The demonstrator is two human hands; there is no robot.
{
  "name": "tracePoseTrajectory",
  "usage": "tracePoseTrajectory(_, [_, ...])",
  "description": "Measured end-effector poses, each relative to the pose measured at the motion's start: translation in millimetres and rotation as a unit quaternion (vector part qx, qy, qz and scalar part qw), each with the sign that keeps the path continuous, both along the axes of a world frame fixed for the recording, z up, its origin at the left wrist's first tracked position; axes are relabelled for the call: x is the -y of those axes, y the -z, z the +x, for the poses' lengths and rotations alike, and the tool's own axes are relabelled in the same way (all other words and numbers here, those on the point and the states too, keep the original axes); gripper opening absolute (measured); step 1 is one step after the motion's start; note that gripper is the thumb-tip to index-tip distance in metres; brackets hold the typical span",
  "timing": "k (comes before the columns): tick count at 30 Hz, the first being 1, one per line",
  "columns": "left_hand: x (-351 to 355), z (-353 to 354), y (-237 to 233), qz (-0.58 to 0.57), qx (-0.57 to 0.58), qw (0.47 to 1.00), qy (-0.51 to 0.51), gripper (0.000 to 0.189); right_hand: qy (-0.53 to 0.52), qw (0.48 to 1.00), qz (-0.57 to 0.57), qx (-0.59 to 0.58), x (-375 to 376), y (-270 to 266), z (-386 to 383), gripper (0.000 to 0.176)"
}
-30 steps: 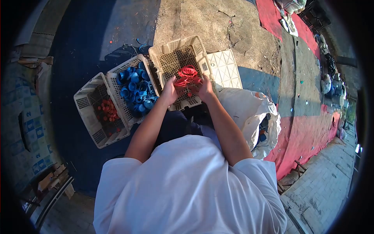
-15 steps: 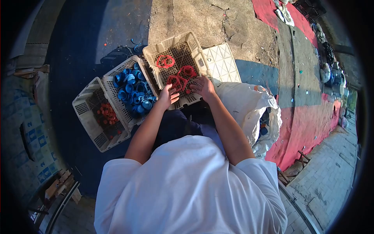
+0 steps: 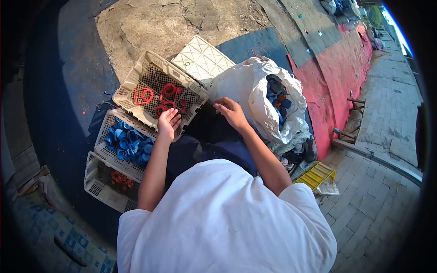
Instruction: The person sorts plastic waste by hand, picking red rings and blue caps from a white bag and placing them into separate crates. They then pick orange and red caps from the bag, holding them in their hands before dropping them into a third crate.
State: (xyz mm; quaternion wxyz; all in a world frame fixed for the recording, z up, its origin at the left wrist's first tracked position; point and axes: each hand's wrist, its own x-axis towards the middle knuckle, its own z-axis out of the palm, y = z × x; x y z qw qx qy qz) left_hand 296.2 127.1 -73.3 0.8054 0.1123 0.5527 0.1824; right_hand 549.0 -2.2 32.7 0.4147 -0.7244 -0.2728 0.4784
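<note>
My left hand (image 3: 167,123) rests with fingers spread on the near rim of a beige mesh crate (image 3: 132,79), touching the red plastic rings (image 3: 167,94) that lie inside. My right hand (image 3: 231,111) is off the crate, fingers loosely apart at the lower edge of a white sack (image 3: 246,84). The sack's mouth gapes and shows blue and orange plastic pieces (image 3: 276,93). I see nothing held in either hand.
Beside the ring crate stand a crate of blue caps (image 3: 129,141) and a crate of small red caps (image 3: 119,179). An upturned beige crate (image 3: 202,57) lies behind. A yellow crate (image 3: 316,175) sits at right, near red mats (image 3: 339,68) and brick paving.
The red rings held in both hands a second ago now lie in the crate. My right hand has moved out of the crate toward the sack. My view has swung right.
</note>
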Motion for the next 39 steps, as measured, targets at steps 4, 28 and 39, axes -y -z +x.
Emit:
tracePoseTrajectory(4, [1.0,55.1,-29.7,0.092,-0.029,0.989,0.116,0.038,0.067,0.997,0.042,0.025,56.0,-26.4,26.6,0.029])
tracePoseTrajectory(28, [147.9,266.3,-176.6,0.780,-0.102,0.320,0.528,0.030,0.057,0.931,-0.069,0.355,126.0,18.9,175.5,0.076])
tracePoseTrajectory(39, [154.8,256.7,-180.8,0.782,-0.131,0.329,0.513,0.028,-0.016,0.937,-0.073,0.342,128.9,14.8,172.1,0.062])
